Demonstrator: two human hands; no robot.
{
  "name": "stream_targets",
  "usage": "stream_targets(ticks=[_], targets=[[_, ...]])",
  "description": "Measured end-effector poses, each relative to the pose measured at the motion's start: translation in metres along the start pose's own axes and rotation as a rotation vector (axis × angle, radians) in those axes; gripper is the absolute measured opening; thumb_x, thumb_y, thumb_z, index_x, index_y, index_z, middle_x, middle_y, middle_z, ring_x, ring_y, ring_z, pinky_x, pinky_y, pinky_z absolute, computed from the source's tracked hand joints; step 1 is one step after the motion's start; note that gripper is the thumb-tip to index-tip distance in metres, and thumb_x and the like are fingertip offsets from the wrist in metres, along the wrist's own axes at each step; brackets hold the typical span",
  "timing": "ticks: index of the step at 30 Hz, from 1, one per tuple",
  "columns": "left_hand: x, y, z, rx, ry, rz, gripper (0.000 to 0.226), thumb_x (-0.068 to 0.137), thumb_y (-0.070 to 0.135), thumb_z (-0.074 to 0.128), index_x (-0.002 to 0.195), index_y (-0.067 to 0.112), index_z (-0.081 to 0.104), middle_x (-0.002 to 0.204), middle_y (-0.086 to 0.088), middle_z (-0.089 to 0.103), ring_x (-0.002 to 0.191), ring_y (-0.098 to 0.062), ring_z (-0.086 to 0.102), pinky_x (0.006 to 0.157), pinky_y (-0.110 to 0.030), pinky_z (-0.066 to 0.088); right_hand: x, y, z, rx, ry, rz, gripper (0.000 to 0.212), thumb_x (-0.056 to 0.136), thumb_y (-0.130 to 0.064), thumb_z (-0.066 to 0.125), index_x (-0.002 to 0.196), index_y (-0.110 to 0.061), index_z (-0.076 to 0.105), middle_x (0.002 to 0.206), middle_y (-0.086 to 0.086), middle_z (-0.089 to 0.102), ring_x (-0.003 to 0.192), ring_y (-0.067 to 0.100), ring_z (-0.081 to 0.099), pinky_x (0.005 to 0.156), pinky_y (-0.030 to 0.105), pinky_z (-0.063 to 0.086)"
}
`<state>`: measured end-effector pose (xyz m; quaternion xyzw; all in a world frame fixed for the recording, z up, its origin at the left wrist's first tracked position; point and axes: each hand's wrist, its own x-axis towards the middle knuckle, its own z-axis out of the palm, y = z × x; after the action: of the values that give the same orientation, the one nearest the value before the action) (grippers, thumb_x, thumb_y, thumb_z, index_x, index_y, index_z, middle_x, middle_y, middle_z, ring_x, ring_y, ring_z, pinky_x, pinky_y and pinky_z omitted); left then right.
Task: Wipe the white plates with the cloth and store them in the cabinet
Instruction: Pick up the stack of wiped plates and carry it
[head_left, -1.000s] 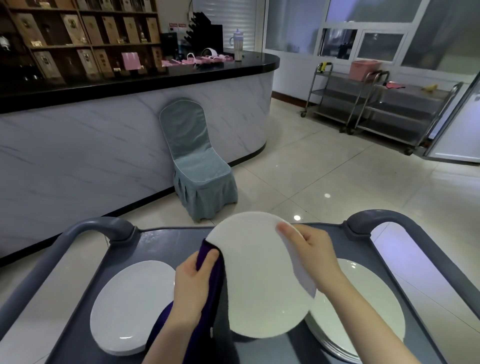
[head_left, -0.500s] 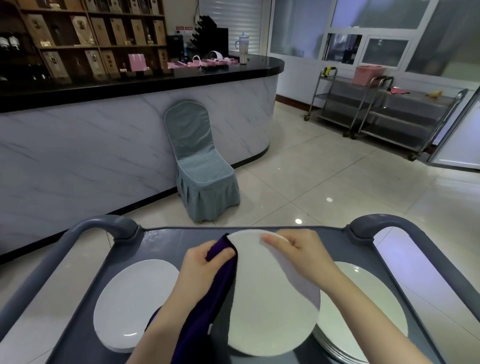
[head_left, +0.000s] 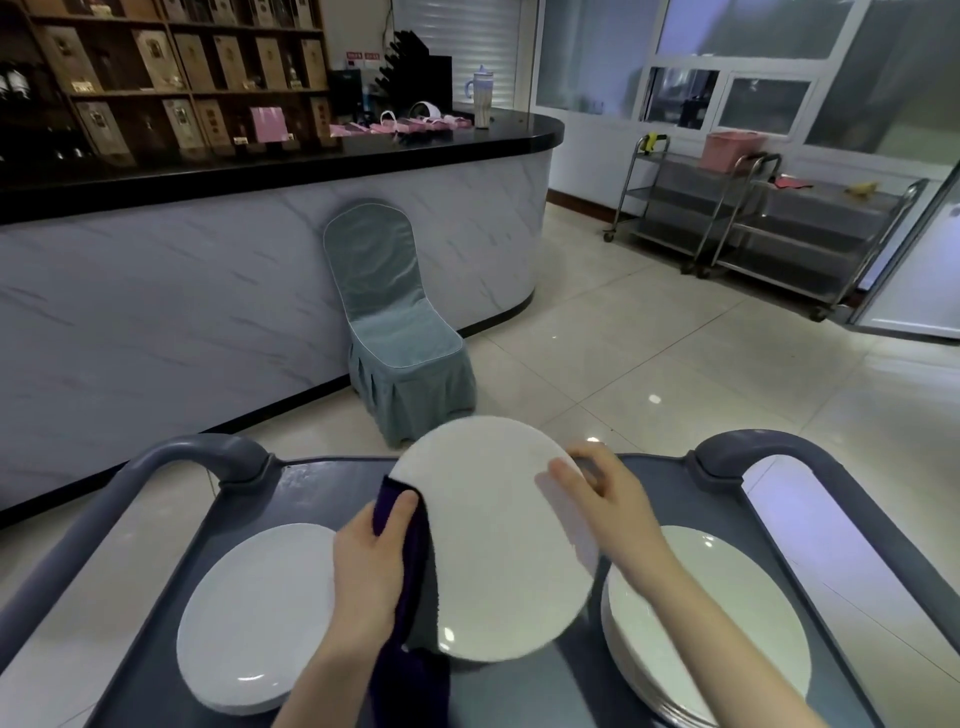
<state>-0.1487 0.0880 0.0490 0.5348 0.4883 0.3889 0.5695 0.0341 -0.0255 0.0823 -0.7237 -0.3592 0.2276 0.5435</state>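
A round white plate (head_left: 498, 540) is held tilted above the grey cart. My right hand (head_left: 608, 499) grips its right rim, thumb on the face and fingers behind. My left hand (head_left: 371, 566) holds a dark purple cloth (head_left: 410, 613) against the plate's left edge; the cloth hangs down below the plate. A single white plate (head_left: 254, 618) lies on the cart at the left. A stack of white plates (head_left: 711, 629) sits at the right, partly hidden by my right forearm.
The grey cart tray (head_left: 519, 691) has curved handles at the left (head_left: 208, 452) and right (head_left: 753, 447). A covered blue-grey chair (head_left: 400, 332) stands against the marble counter (head_left: 208, 291). Steel trolleys (head_left: 753, 223) stand at the far right on the tiled floor.
The plate has been raised and turned, showing more of its face. My left hand with the cloth has slid down along the left edge. My right hand has shifted round the right rim.
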Motion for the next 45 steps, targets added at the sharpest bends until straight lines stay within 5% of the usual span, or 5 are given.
stream_targets(ticks=[6, 16, 28, 39, 45], targets=[[0.007, 0.012, 0.010, 0.383, -0.439, 0.248, 0.023, 0.086, 0.019, 0.072, 0.067, 0.009, 0.063, 0.054, 0.007, 0.057, 0.050, -0.003, 0.046, 0.052, -0.015, 0.036, 0.017, -0.017, 0.002, -0.466, -0.492, -0.142, 0.046, 0.091, -0.047, 0.064, 0.062, -0.016, 0.045, 0.058, -0.010, 0.038, 0.057, 0.006, 0.034, 0.054, 0.024, 0.026], [-0.004, -0.016, 0.018, -0.183, 0.115, -0.260, 0.034, 0.095, 0.032, 0.062, 0.085, -0.001, 0.067, 0.078, -0.010, 0.066, 0.070, -0.023, 0.056, 0.071, -0.036, 0.050, -0.015, 0.020, 0.039, 0.477, 0.314, 0.285, 0.043, 0.096, -0.031, 0.061, 0.074, 0.005, 0.051, 0.070, 0.006, 0.055, 0.066, 0.018, 0.051, 0.067, 0.034, 0.044], [0.016, 0.013, 0.013, 0.457, -0.480, 0.294, 0.024, 0.085, 0.023, 0.073, 0.068, 0.011, 0.062, 0.054, 0.009, 0.052, 0.051, -0.005, 0.042, 0.053, -0.020, 0.033, 0.018, -0.017, 0.010, -0.508, -0.497, -0.222, 0.054, 0.096, -0.052, 0.053, 0.069, -0.006, 0.048, 0.059, -0.005, 0.040, 0.057, 0.008, 0.034, 0.055, 0.024, 0.028], [-0.015, -0.015, 0.044, -0.274, 0.194, -0.312, 0.025, 0.097, 0.033, 0.058, 0.084, 0.014, 0.067, 0.088, -0.004, 0.069, 0.085, -0.024, 0.063, 0.082, -0.038, 0.054, -0.018, 0.008, 0.072, 0.488, 0.673, 0.313, 0.038, 0.104, -0.033, 0.045, 0.067, -0.025, 0.055, 0.069, -0.012, 0.060, 0.066, 0.014, 0.054, 0.061, 0.027, 0.041], [0.016, -0.001, 0.017, -0.190, 0.207, -0.241, 0.028, 0.097, 0.032, 0.058, 0.084, 0.009, 0.066, 0.085, -0.005, 0.067, 0.078, -0.023, 0.060, 0.067, -0.031, 0.049, -0.031, 0.037, 0.041, 0.123, 0.184, 0.113, 0.014, 0.097, -0.038, 0.057, 0.104, -0.028, 0.066, 0.099, -0.017, 0.070, 0.094, 0.010, 0.064, 0.085, 0.030, 0.053]])
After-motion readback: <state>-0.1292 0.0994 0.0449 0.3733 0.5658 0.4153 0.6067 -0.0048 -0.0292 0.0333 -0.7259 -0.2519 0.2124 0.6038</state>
